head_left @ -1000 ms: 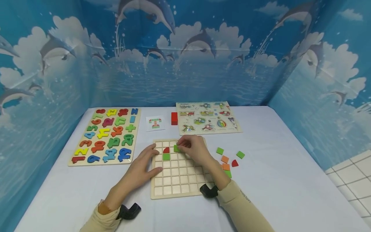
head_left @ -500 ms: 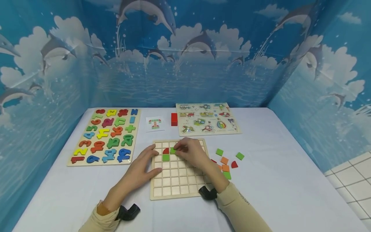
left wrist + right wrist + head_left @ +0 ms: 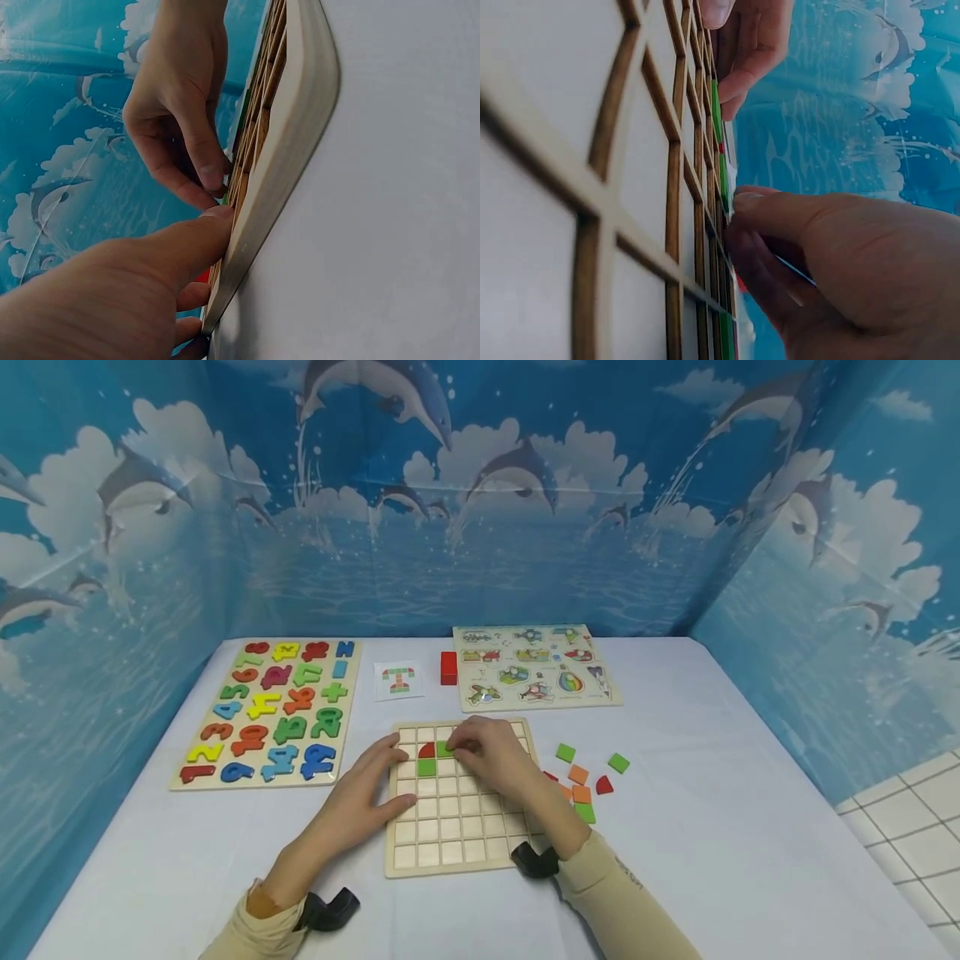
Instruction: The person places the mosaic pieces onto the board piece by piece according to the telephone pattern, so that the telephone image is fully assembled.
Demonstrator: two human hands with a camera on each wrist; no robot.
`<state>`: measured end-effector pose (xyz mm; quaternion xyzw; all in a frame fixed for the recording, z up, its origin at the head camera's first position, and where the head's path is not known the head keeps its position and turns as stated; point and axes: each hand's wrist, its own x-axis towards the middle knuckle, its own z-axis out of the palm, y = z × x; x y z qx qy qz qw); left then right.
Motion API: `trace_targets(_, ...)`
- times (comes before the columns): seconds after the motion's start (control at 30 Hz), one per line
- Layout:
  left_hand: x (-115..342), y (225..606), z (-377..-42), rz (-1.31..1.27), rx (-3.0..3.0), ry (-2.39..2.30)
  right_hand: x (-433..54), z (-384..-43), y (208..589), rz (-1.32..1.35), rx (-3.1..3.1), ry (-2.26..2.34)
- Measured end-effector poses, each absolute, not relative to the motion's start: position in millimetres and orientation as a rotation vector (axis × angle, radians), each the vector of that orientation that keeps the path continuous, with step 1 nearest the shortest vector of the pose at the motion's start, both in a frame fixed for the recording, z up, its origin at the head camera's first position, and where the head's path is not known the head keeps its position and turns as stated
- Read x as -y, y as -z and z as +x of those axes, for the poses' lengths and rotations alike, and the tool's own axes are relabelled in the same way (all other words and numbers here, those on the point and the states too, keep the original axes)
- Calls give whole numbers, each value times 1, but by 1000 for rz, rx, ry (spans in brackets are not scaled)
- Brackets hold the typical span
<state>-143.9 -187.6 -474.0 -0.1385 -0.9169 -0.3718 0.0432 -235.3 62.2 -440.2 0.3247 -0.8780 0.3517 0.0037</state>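
Note:
A wooden grid board lies in the middle of the table in the head view. My left hand rests at its left edge, thumb and fingers spread apart and touching the frame. My right hand has thumb and fingertips together at the right edge of a green square tile, which lies over an upper cell. Left of that tile sits a red quarter-circle tile, with another green square tile just below it. In the right wrist view, the right thumb is close against the board's surface.
Loose green, orange and red tiles lie right of the board, some partly behind the right forearm. Behind it are a pattern card, a red block and a vehicle picture puzzle. A number puzzle lies left.
My right hand has moved slightly left with the green square tile, bringing it beside the red quarter-circle tile. My left hand has stayed at the board's left edge.

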Motion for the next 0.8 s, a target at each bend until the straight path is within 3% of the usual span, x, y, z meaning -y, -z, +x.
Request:
trace_targets(0.37, 188, 475, -145, -413, 2813, 1129, -131, -243, 431, 744, 2716, -1265)
trace_targets(0.6, 187, 474, -145, -415, 2817, 1128, -183, -239, 434, 423, 2830, -1119)
trace_targets(0.8, 189, 473, -145, -412, 2820, 1111, -202, -240, 438, 336, 2916, -973)
